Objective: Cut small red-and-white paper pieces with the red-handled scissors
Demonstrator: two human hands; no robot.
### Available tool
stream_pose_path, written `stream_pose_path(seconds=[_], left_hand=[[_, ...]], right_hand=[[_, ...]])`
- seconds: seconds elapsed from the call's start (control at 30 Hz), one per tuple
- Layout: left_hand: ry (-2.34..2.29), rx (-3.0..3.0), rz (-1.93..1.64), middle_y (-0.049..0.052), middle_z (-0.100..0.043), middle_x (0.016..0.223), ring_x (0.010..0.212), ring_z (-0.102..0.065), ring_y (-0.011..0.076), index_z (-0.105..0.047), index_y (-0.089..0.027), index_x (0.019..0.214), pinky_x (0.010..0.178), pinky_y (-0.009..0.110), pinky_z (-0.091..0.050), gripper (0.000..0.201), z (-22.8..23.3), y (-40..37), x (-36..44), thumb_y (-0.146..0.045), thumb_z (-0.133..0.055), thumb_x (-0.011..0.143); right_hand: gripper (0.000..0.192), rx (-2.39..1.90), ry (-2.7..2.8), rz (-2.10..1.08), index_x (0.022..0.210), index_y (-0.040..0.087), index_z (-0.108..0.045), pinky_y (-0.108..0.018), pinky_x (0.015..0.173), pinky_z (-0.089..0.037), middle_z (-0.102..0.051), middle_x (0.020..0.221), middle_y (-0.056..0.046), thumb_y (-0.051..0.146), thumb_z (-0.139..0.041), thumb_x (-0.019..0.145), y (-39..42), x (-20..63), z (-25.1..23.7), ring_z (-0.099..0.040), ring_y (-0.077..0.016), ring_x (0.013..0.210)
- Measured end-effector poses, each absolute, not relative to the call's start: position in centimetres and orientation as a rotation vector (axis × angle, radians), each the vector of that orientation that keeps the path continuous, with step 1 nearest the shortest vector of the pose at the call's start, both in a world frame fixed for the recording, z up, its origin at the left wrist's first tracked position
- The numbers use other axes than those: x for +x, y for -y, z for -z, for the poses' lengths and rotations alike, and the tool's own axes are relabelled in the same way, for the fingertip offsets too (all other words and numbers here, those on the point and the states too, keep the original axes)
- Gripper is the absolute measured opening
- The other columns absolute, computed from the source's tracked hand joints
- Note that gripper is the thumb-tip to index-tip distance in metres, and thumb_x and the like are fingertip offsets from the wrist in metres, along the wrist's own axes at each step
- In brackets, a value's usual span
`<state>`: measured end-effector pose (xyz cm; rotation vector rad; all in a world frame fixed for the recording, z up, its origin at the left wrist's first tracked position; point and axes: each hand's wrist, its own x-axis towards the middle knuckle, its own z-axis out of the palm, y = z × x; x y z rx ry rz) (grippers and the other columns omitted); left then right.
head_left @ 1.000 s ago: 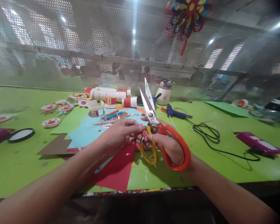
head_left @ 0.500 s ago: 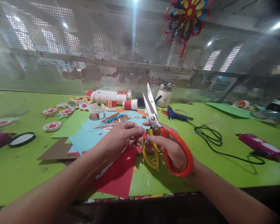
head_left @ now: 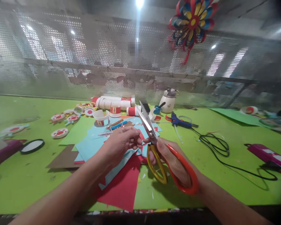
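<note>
Snipping a tiny red scrap (head_left: pixel 140 136) pinched in left hand (head_left: pixel 121 144) fingertips over the near paper pile, right hand (head_left: pixel 175 162) wrapped around scissors (head_left: pixel 154 140); keep fingertips clear of the blades.

We are showing two bare forearms, no sleeves reaching them, and both hands (head_left: pixel 121 143) (head_left: pixel 175 159) are wearing nothing.

bright overhead lamp glare | soft shadows under hands | edges bowed, blurred | corners dark
</note>
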<state>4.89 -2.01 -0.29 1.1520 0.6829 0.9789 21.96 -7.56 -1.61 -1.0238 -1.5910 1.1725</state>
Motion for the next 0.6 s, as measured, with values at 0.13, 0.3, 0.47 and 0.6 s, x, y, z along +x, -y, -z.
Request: stream_pose_path(seconds=[0.13,0.3,0.47,0.6], left_hand=[[-0.668,1.139,-0.997,0.002,-0.061,0.061,0.056,-0.054,0.0089,-0.058,-0.013,0.068,0.055,0.021,-0.038,0.015,0.2,1.9,4.8,-0.024,-0.060,0.078],[-0.700,1.062,-1.206,0.002,-0.066,0.068,0.067,-0.061,0.0119,-0.062,-0.014,0.073,0.065,0.024,-0.044,0.014,-0.4,2.0,4.8,-0.026,-0.069,0.072],[-0.700,0.895,-1.359,0.004,-0.068,0.072,0.070,-0.062,0.0114,-0.065,-0.013,0.070,0.066,0.023,-0.045,0.012,-1.3,2.3,4.9,-0.022,-0.073,0.068],[-0.659,0.821,-1.432,0.002,-0.067,0.074,0.072,-0.060,0.0094,-0.067,-0.013,0.073,0.069,0.020,-0.044,0.012,-1.9,2.7,5.0,-0.021,-0.074,0.067]], right_hand=[[0.046,-1.088,1.621,-1.155,0.068,0.018,-0.052,-0.027,0.055,-0.041,-0.053,0.064,0.000,0.055,-0.038,0.092,7.5,22.0,1.3,-0.049,-0.0128,0.056],[0.043,-1.143,1.614,-1.120,0.078,0.018,-0.052,-0.026,0.052,-0.040,-0.051,0.063,0.001,0.057,-0.037,0.091,7.5,21.8,0.8,-0.046,-0.0123,0.054],[0.043,-1.120,1.640,-1.087,0.091,0.018,-0.053,-0.028,0.055,-0.041,-0.051,0.067,0.000,0.057,-0.036,0.091,8.0,21.0,0.3,-0.048,-0.0141,0.058],[0.046,-1.117,1.642,-1.061,0.105,0.017,-0.055,-0.030,0.056,-0.043,-0.054,0.067,-0.002,0.057,-0.041,0.089,8.5,20.2,0.3,-0.050,-0.0164,0.059]])
